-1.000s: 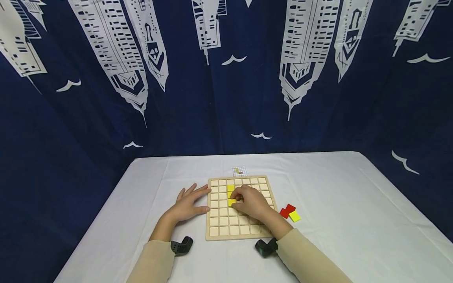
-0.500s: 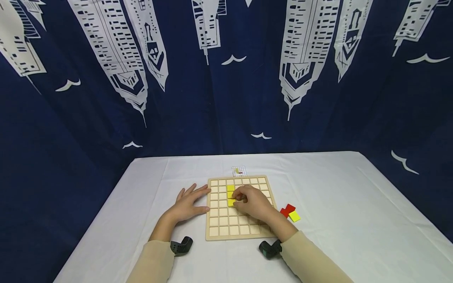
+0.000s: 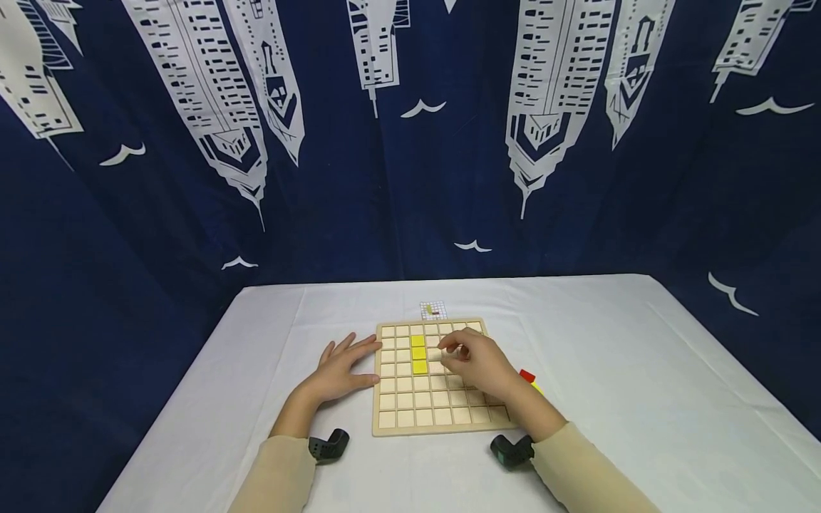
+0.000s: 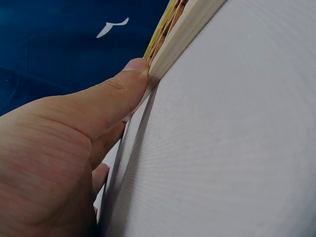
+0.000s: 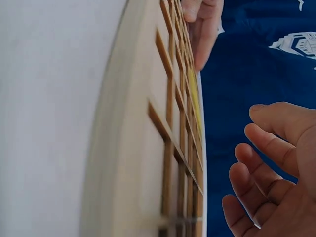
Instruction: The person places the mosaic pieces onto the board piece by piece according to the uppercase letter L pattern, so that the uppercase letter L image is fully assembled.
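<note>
A light wooden grid board (image 3: pixel 442 430) lies on the table, with three yellow square tiles (image 3: pixel 419 353) set one below another in a column of its cells. The left hand (image 3: pixel 338 375) lies at the board's left edge, fingers spread; in the left wrist view its thumb (image 4: pixel 123 86) touches the board's side. Over the right half of the board hovers the right hand (image 3: pixel 481 363), to the right of the tile column. Its fingers (image 5: pixel 269 143) are loosely bent and hold nothing, as the right wrist view shows.
Beyond the board's far edge lies a small printed grid card (image 3: pixel 433 310) with coloured squares. A red tile (image 3: pixel 527 375) and a yellow tile (image 3: pixel 538 387) show past the right forearm, partly covered by it. A navy patterned curtain (image 3: pixel 398 214) hangs behind the white-covered table (image 3: pixel 641 399).
The right hand has drawn away to the right from the yellow tiles, so all three now show fully. Its forearm covers more of the loose tiles. The left hand has stayed in place.
</note>
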